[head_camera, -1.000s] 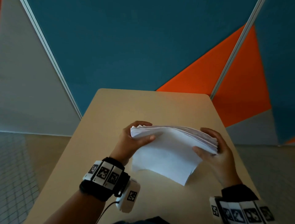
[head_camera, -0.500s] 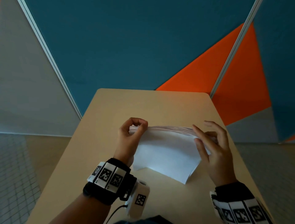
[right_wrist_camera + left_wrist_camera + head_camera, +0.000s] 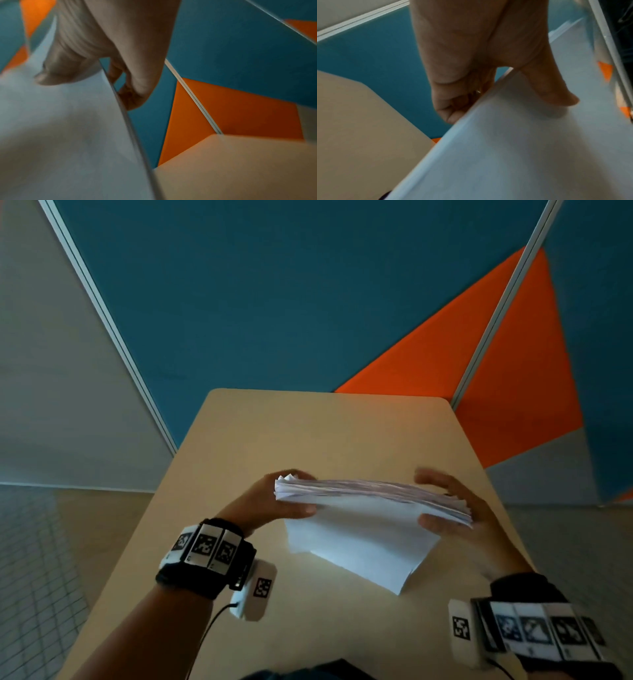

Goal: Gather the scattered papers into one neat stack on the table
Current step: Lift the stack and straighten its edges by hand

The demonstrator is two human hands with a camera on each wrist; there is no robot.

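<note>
Gripping the left end of the paper stack (image 3: 370, 508), the left hand (image 3: 270, 501) has its thumb laid on the near face of the sheets and its fingers (image 3: 301, 474) curled round behind the top corner; the left wrist view shows the same hold, thumb flat on the white sheet (image 3: 522, 142) and the other fingers (image 3: 448, 108) tucked behind its edge. A black wrist band with square printed markers (image 3: 205, 549) sits on that forearm, and a small white camera unit (image 3: 255, 590) hangs beneath it with a cable.

The stack stands on its long lower edge on the bench (image 3: 325, 433), about midway between the left and right edges and nearer the front edge than the far one. Its top edges are uneven, with corners fanned at the left end and layers stepped at the right end. The nearest sheet slopes down toward the front edge.

At the right end, the right hand (image 3: 459, 508) holds the stack with its thumb on the near face and its fingers (image 3: 431, 477), blurred, reaching over the top behind the sheets. The right wrist view agrees: thumb on the paper (image 3: 60, 128), fingers (image 3: 137, 97) curled past its edge. A marker band (image 3: 548, 631) wraps the right wrist.

Behind the bench stand teal and orange partition panels (image 3: 274, 302).
</note>
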